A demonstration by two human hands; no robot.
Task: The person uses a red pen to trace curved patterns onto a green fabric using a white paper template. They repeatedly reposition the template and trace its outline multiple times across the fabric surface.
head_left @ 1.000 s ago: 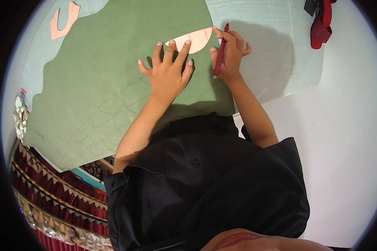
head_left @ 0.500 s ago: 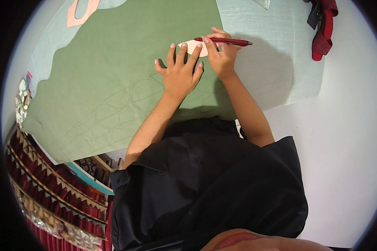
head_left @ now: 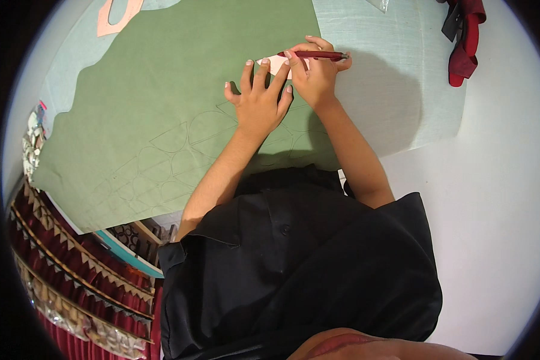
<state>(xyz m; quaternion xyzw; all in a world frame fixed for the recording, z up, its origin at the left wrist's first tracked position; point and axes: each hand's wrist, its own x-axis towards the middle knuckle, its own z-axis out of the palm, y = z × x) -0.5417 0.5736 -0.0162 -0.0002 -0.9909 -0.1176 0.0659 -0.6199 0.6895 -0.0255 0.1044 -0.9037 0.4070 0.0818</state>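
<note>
A small pale pink pattern piece [head_left: 276, 64] lies flat on a large green sheet of material [head_left: 162, 78]. My left hand [head_left: 258, 99] rests with fingers spread, its fingertips pressing on the piece. A dark red pen [head_left: 318, 55] is gripped in my right hand [head_left: 315, 78], its tip at the upper edge of the piece. My right hand hides the right end of the piece. Drawn outlines [head_left: 168, 141] of leaf and rounded shapes cover the part of the green sheet nearer to me, to the left of my left forearm.
Under the green sheet lies a pale blue cloth [head_left: 396, 102] on a white table [head_left: 486, 198]. A larger pink pattern piece [head_left: 108, 24] sits at the far left. Dark red sandals [head_left: 462, 54] lie at the far right. Shelves with dark red items [head_left: 84, 270] stand at lower left.
The pen's tip has shifted slightly left and up along the piece's edge, and its rear end has moved left. My left hand stays on the piece, nearly still.
</note>
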